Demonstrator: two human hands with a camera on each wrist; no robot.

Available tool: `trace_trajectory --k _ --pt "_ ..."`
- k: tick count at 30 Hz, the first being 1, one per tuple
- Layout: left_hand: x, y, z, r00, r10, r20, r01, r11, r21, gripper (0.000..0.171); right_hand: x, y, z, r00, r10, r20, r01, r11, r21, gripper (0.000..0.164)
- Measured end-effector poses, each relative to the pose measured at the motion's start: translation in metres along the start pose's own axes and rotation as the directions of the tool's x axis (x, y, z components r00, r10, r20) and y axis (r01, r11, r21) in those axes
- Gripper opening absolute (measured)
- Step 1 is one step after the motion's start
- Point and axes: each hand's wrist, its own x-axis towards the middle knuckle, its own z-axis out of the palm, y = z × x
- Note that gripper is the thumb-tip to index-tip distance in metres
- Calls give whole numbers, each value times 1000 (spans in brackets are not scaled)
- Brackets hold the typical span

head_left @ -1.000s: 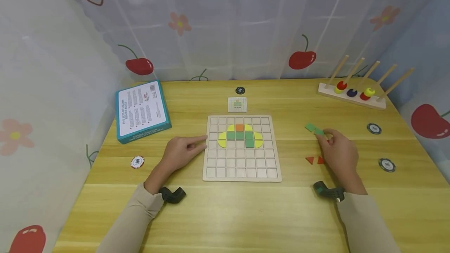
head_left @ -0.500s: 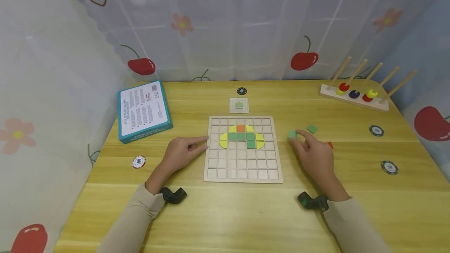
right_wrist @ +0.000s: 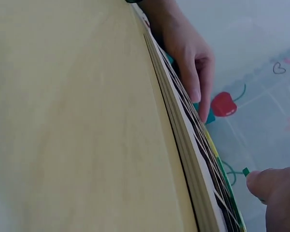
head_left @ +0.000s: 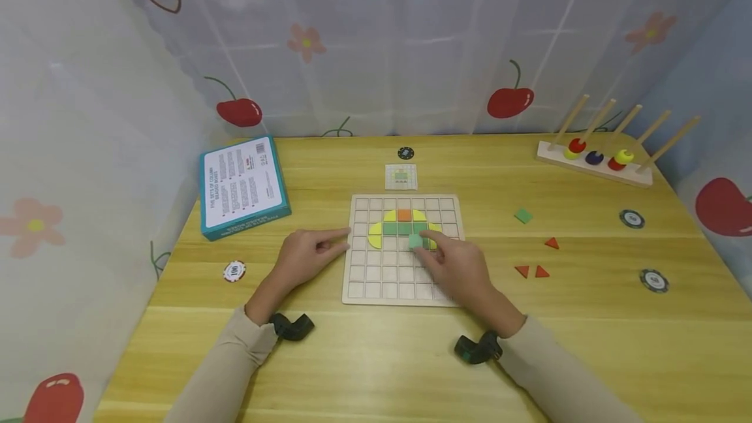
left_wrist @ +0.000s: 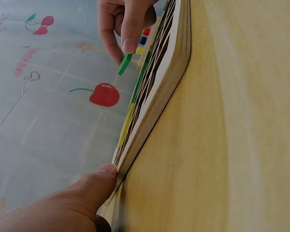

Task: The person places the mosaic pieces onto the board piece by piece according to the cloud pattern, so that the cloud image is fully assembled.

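Note:
My right hand (head_left: 461, 268) is over the wooden grid board (head_left: 356, 282), pinching a green square tile (head_left: 415, 241) between thumb and index finger. In the left wrist view that tile (left_wrist: 125, 64) is tilted and raised off the board. On the grid lie an orange square (head_left: 404, 215), several green squares (head_left: 397, 228) and yellow rounded pieces (head_left: 375, 236) in an arch shape, partly covered by my right hand. My left hand (head_left: 302, 256) touches the board's left edge with its thumb and index fingertips, both stretched out.
Right of the board lie a loose green square (head_left: 523, 216) and three red triangles (head_left: 551, 243). A pattern card (head_left: 401, 176) sits behind it. Farther out are a teal box (head_left: 243, 185), a peg stand with beads (head_left: 595, 164) and several poker chips (head_left: 234, 271).
My right hand picked up one of the two loose green squares at the right and carried it left over the board. My left hand stayed at the board's edge.

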Motion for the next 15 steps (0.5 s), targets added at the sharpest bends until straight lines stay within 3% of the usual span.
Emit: trace_trajectory --k 7,15 --pt "-1 2 3 1000 8 2 -8 1000 -1 32 7 -5 13 998 -15 67 20 998 -62 33" --pt "-1 1 0 1000 -13 3 14 1000 -5 33 9 -3 16 997 -42 63 46 997 -60 28"
